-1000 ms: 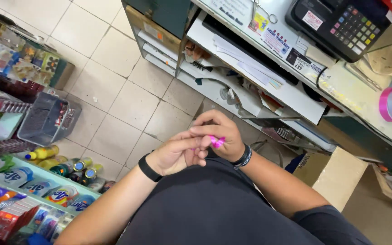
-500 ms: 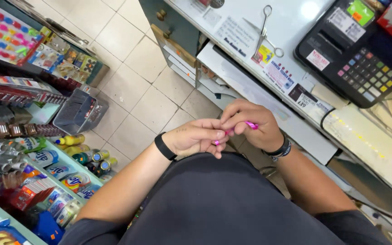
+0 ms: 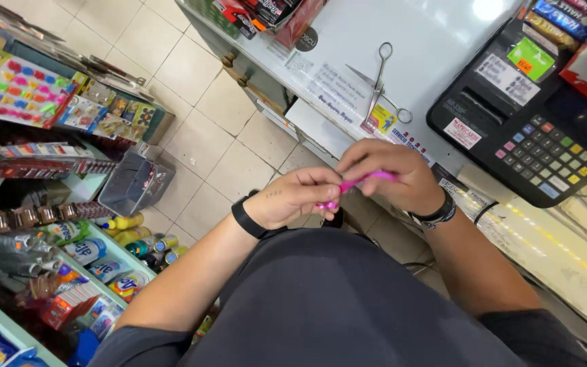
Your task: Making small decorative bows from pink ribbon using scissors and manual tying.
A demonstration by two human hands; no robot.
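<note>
Both of my hands meet in front of my chest, just off the counter's edge. My left hand (image 3: 293, 198) pinches the lower end of a thin pink strip (image 3: 361, 182), and my right hand (image 3: 392, 173) is closed around its upper end. The strip runs slanted between them, partly hidden by my fingers. A black band sits on each wrist. What the strip is made of cannot be told.
A white counter (image 3: 436, 61) carries metal scissors (image 3: 380, 81) and a black cash register (image 3: 531, 115) at the right. Shelves of bottles and packets (image 3: 56, 224) stand at the left, with a grey basket (image 3: 134, 183) on the tiled floor.
The view has swung up toward the counter, bringing the scissors and cash register closer. My hands have drawn slightly apart, so more of the pink strip shows between them.
</note>
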